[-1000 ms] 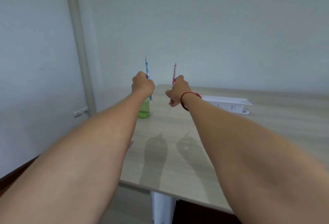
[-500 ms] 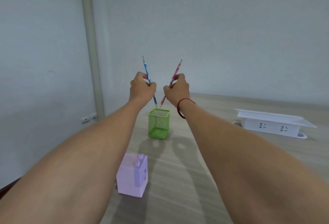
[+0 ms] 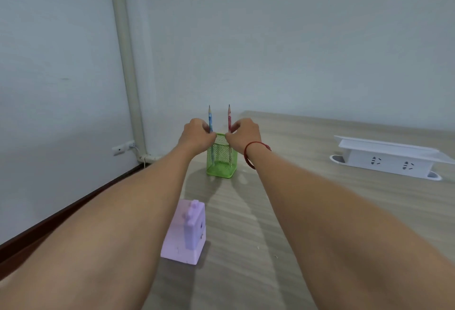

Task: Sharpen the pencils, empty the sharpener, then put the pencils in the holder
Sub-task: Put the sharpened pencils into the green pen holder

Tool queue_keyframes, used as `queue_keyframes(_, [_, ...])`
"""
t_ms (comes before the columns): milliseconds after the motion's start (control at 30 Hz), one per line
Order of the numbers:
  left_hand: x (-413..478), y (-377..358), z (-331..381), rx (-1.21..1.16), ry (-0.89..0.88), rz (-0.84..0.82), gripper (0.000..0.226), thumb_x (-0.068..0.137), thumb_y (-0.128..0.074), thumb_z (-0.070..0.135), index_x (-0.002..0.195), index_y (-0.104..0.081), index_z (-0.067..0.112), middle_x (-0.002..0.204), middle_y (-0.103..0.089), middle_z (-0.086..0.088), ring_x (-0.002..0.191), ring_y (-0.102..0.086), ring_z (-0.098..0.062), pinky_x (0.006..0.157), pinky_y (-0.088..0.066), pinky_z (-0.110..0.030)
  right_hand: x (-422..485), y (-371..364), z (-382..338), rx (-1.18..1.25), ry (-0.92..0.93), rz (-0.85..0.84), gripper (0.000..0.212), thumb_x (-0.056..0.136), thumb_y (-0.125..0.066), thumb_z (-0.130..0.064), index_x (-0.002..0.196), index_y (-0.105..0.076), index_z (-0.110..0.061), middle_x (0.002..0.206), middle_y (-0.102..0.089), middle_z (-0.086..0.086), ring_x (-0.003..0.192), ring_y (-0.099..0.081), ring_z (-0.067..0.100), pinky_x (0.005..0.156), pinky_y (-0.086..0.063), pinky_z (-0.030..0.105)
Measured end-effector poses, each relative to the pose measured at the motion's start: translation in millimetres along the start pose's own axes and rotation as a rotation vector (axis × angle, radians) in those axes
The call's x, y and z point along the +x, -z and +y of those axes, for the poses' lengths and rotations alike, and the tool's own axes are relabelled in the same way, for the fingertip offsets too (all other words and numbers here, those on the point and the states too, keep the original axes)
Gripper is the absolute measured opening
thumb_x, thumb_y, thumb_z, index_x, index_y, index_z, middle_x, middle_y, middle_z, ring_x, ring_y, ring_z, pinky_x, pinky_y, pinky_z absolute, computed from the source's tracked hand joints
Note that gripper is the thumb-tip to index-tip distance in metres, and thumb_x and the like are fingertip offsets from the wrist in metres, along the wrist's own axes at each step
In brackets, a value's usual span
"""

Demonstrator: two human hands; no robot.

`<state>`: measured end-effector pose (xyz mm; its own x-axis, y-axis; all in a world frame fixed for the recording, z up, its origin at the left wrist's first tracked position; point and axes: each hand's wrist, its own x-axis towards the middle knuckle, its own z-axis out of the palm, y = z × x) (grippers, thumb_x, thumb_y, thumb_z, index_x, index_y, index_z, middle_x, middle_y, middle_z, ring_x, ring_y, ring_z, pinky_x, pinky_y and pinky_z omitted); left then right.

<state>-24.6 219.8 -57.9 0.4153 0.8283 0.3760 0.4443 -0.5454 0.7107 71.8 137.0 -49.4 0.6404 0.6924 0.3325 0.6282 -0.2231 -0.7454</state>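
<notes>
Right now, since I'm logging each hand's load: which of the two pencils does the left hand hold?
The blue pencil, point up, pinched by the left hand. The red pencil is in the right hand, both standing in the green mesh holder.

Upright between the fingers of the left hand [image 3: 197, 134]: one pencil [image 3: 210, 118]; between those of the right hand [image 3: 245, 134]: the other pencil [image 3: 229, 117]. Just below the fingertips, around both lower ends: the holder [image 3: 221, 162]. Nearer than the fingers: the sharpener [image 3: 184, 233]; well to their right: the power strip [image 3: 386, 162].
</notes>
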Motion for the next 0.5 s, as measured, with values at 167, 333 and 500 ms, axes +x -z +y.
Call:
queue_keyframes(167, [-12, 4, -2, 0.038, 0.026, -0.037, 0.021, 0.087, -0.062, 0.016, 0.089, -0.071, -0.002, 0.078, -0.062, -0.012, 0.073, -0.053, -0.024, 0.069, -0.045, -0.031, -10, 1, 0, -0.022, -0.049, -0.071, 0.020, 0.083, -0.063, -0.011, 0.098, -0.072, -0.005, 0.100, -0.071, 0.013, 0.079, -0.061, 0.023, 0.070, -0.050, 0.026])
queue_keyframes(333, [-16, 9, 3, 0.099, 0.032, -0.034, 0.023, 0.089, -0.061, 0.019, 0.086, -0.073, 0.000, 0.057, -0.053, -0.004, 0.063, -0.049, -0.022, 0.055, -0.037, -0.024, -19, 5, -6, -0.066, -0.079, -0.107, 0.009, 0.083, -0.060, -0.011, 0.088, -0.066, -0.006, 0.089, -0.065, 0.010, 0.074, -0.057, 0.023, 0.064, -0.048, 0.026])
queue_keyframes(500, [-22, 22, 13, 0.132, 0.092, -0.048, 0.022, 0.087, -0.063, 0.021, 0.086, -0.073, 0.001, 0.071, -0.060, -0.011, 0.067, -0.052, -0.025, 0.062, -0.041, -0.027, -24, 24, -13, -0.147, -0.090, -0.120, 0.038, 0.087, -0.061, -0.013, 0.061, -0.034, -0.015, 0.062, -0.035, 0.000, 0.051, -0.034, 0.012, 0.043, -0.025, 0.023])
